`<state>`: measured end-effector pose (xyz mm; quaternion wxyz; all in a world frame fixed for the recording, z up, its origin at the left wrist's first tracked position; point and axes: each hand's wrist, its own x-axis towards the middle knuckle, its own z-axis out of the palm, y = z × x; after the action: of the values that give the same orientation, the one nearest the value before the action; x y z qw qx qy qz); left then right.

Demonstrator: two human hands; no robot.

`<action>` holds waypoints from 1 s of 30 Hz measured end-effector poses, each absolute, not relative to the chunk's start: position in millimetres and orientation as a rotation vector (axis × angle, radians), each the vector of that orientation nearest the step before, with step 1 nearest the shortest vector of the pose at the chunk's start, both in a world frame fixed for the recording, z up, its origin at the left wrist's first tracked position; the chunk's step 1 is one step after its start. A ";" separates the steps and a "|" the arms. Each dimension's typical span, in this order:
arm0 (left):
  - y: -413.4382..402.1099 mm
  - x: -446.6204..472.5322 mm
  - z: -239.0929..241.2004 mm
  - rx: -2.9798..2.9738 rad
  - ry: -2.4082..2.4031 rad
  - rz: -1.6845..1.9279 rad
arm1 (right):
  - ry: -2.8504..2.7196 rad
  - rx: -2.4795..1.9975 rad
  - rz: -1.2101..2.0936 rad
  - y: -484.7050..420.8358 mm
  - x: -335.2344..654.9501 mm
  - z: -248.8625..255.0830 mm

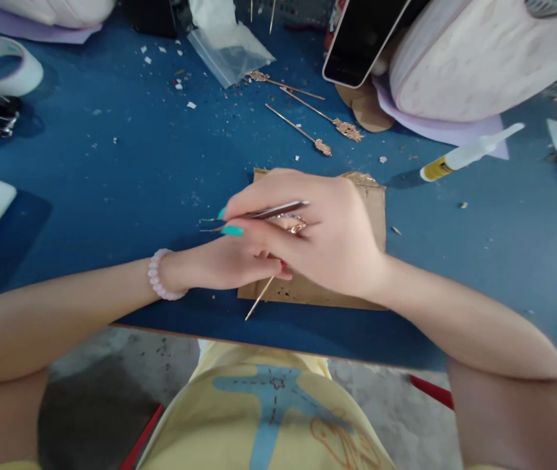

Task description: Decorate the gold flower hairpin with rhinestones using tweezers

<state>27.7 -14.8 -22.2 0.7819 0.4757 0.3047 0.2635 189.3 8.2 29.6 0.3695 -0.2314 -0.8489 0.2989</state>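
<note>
Found one slim gold hairpin (258, 300) in the left hand (229, 261), over a piece of cardboard (307, 295) near the front edge of the table (111, 196). Noted long axis of the pin on a slant: bare end out below the left fingers, toward the body and to the left; upper run lost behind the hands. In line with it, a gold ornament (298, 226), probably the pin's own head, though a finger ring not ruled out. Nearest to that ornament: the right hand (337, 222), crossed over the left and covering part of it. Nearest to the bare end: the left.

Left fingers closed around the pin, as far as visible. Right thumb and forefinger pinching dark tweezers (278, 211); remaining right fingers largely out of sight, so cannot tell of any contact with the pin.

Relation of note: tweezers nearly level, tips pointing left past the right thumb, slightly apart and directed away from the ornament; pin running at a steep angle to them.

Logged beyond the cardboard: three loose hairpins (348, 129), well apart from both hands. To the right, near the cardboard's far corner, a small yellow-labelled bottle (439, 170), nozzle turned away.
</note>
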 end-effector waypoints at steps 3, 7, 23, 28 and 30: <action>-12.7 28.8 -25.7 1.099 0.563 0.460 | -2.117 -0.619 0.644 16.4 219.1 25.7; -12.0 26.1 -25.3 1.051 0.619 0.417 | -1.920 -0.839 0.483 25.3 264.3 2.1; -20.7 18.3 -24.2 0.953 0.625 0.349 | -1.834 -0.907 0.756 22.8 294.3 -35.7; -22.3 14.4 -22.9 0.903 0.620 0.357 | -1.867 -0.865 0.758 20.9 298.1 -36.4; -23.4 12.3 -23.4 0.886 0.601 0.361 | -1.853 -0.877 0.784 19.5 298.1 -36.9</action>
<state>12.3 -23.4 -23.4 0.8447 0.4197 0.2848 0.1710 298.1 19.5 -36.9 0.4561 -0.3555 -0.7513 0.3179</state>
